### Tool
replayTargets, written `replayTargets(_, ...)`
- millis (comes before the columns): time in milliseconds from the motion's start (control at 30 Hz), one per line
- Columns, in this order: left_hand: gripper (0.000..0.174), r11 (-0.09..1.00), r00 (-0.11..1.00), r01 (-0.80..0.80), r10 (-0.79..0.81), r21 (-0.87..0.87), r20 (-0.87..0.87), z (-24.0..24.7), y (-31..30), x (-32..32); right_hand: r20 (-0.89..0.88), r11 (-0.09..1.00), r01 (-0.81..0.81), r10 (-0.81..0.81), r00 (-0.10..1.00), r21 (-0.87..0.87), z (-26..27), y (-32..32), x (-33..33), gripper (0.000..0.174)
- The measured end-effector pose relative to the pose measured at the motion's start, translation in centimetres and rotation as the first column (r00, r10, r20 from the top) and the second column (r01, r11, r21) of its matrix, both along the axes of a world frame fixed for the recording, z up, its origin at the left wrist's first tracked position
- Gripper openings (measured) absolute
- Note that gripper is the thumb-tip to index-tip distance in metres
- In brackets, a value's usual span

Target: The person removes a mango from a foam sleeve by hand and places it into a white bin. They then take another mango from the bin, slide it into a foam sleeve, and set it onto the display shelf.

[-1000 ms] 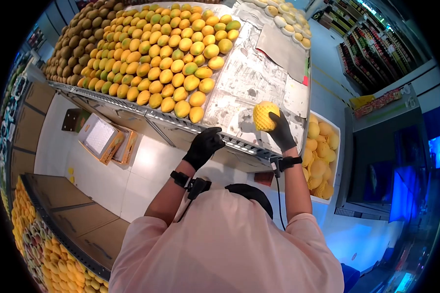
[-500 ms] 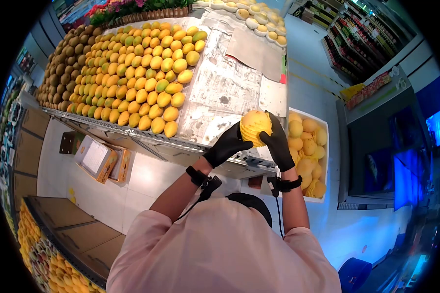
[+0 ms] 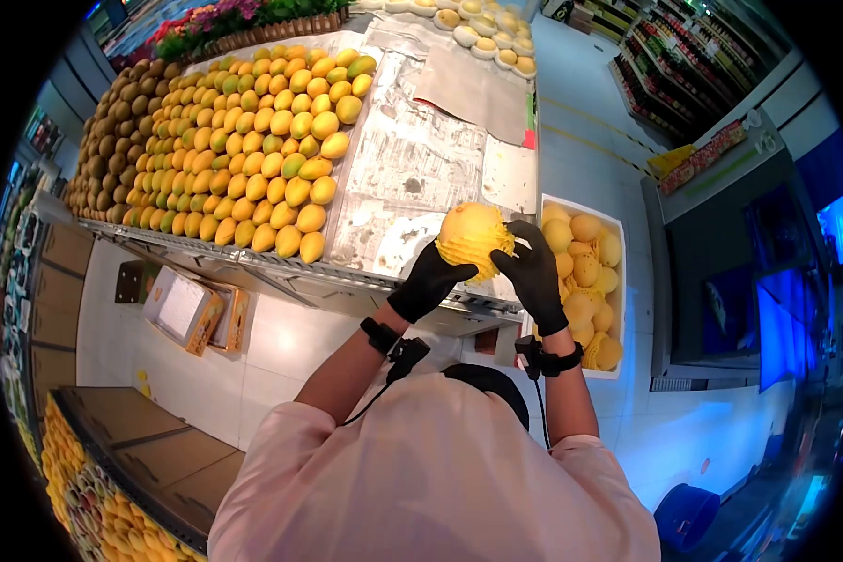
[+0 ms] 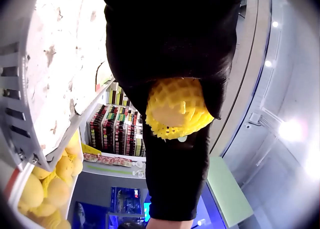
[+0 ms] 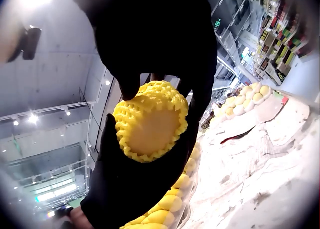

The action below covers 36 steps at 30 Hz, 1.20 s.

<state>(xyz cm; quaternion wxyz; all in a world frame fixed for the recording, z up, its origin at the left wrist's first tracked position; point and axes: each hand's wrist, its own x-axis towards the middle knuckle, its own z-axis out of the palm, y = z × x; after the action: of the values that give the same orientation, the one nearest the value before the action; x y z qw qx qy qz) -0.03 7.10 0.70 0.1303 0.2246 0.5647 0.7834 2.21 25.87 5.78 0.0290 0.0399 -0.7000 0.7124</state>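
pinching the yellow foam net (image 5: 157,94), the right hand (image 3: 536,281) sits at the fruit's (image 5: 152,131) four o'clock, the left hand (image 3: 429,286) curled round at seven; hard tugging might tear the net.

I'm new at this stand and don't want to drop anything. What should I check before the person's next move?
1. Left grip steadying the fruit: ok, it holds the netted fruit from the left.
2. Right grip on the net: ok, fingers touch its right side.
3. Net fully off: not ok, the top is bare but the net wraps the lower part.
4. Room to set down: ok, bare paper lies beside the mangoes.
5. Fruit free of bruises all round: cannot tell, net and hands cover much of it.
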Motion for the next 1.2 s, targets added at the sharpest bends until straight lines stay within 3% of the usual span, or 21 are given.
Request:
replayTargets(100,0.044,0.997,0.994,-0.053,0.047,-0.062,-0.095,0.1,-0.1,0.2,-0.085,0.998,0.012,-0.007,0.996,0.06,-1.5,0.2,-0.5,0.042)
replayTargets(200,0.048,0.999,0.998,-0.045,0.045,-0.004,0.032,0.5,-0.3,0.6,-0.078,0.991,-0.011,0.021,0.997,0.134,-1.9,0.9,-0.2,0.038)
replayTargets(400,0.064,0.999,0.992,-0.02,0.015,0.039,0.122,-0.2,-0.6,1.2,-0.012,0.96,-0.041,0.047,0.999,0.278,-0.4,1.2,0.6,0.031)
replayTargets(500,0.082,0.995,0.995,-0.1,0.1,0.009,-0.011,0.2,-0.7,1.3,0.014,0.944,-0.078,0.078,0.997,0.322,-0.8,1.7,0.2,0.037)
replayTargets(600,0.096,0.96,0.927,-0.278,0.259,-0.032,-0.269,0.0,-0.2,1.1,-0.029,0.993,-0.041,0.044,0.999,0.115,-0.1,0.9,0.5,0.049)
replayTargets(633,0.099,0.953,0.919,-0.302,0.283,-0.026,-0.276,0.1,0.1,1.2,-0.008,0.978,-0.065,0.068,0.998,0.197,0.2,0.6,0.4,0.063)
replayTargets(700,0.103,0.937,0.899,-0.348,0.329,-0.014,-0.289,0.5,0.6,1.3,-0.035,0.963,-0.091,0.103,0.994,0.255,1.7,-0.8,1.0,0.068)
replayTargets(767,0.101,0.922,0.878,-0.384,0.349,-0.046,-0.329,1.1,0.6,1.5,-0.092,0.93,-0.098,0.139,0.986,0.354,2.2,-1.9,1.1,0.078)
replayTargets(867,0.097,0.882,0.835,-0.454,0.372,-0.126,-0.405,0.5,0.5,1.4,-0.275,0.847,0.015,0.155,0.949,0.531,3.1,-3.2,0.9,0.082)
replayTargets(1000,0.09,0.811,0.758,-0.549,0.38,-0.203,-0.53,1.3,0.1,2.2,-0.143,0.866,-0.057,0.147,0.979,0.496,3.3,-3.7,1.0,0.089)
replayTargets(1067,0.087,0.824,0.787,-0.525,0.374,-0.213,-0.491,1.2,-0.2,2.5,-0.177,0.851,-0.01,0.12,0.977,0.525,1.4,-2.9,0.8,0.087)
replayTargets(1200,0.079,0.843,0.834,-0.453,0.287,-0.288,-0.471,1.3,-1.0,2.5,-0.181,0.906,-0.012,0.097,0.979,0.424,0.9,-2.2,0.9,0.079)
